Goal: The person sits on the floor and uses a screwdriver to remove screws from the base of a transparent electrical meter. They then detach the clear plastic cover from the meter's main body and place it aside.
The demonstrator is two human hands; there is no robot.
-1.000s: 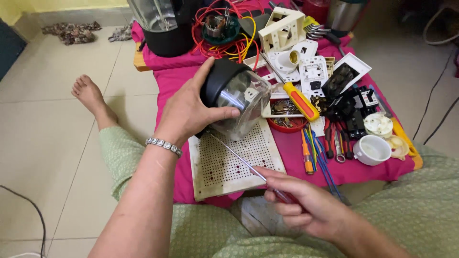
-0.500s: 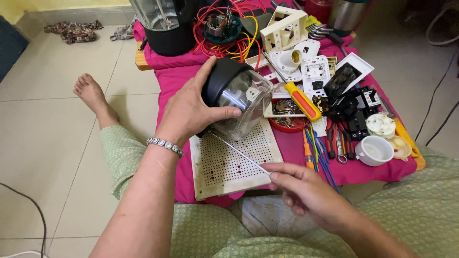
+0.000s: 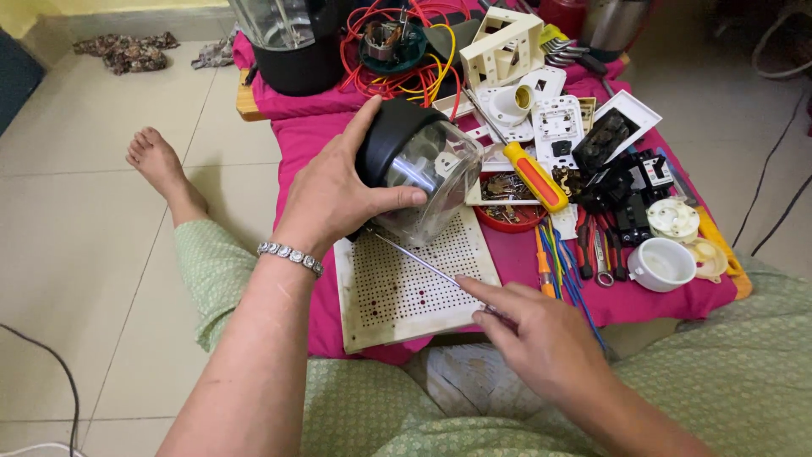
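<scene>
Left hand clamped round blender jar, thumb up on black base collar, fingers wrapped across clear wall. Jar tipped on its side, held just above perforated white board, base end toward the wrist. Silver bracelet on that wrist.

Right hand closed in a pinch grip on handle end of long thin screwdriver; handle itself mostly hidden under fingers. Metal shaft running up-left across the board, tip reaching under jar's base, near where black collar meets the palm. Can't tell if tip is seated in a screw – hidden behind jar.

Progress, judged from what shows: jar still in one piece, collar still on the clear body, no loose screws or blade parts visible on the board. So work on the base looks early or mid-way; loosening or tightening not done as far as can be seen. Left to do: whatever the tip is working at under there, then collar on/off.

Around it: pink cloth on tiled floor, another blender jar w/ black base at top, motor part in a tangle of red and yellow wires, orange-handled screwdriver just right of the jar, red bowl of small hardware, white switch plates, black plugs, white cup, pliers and colored tools near it. Bare foot out left, green patterned clothing below.
</scene>
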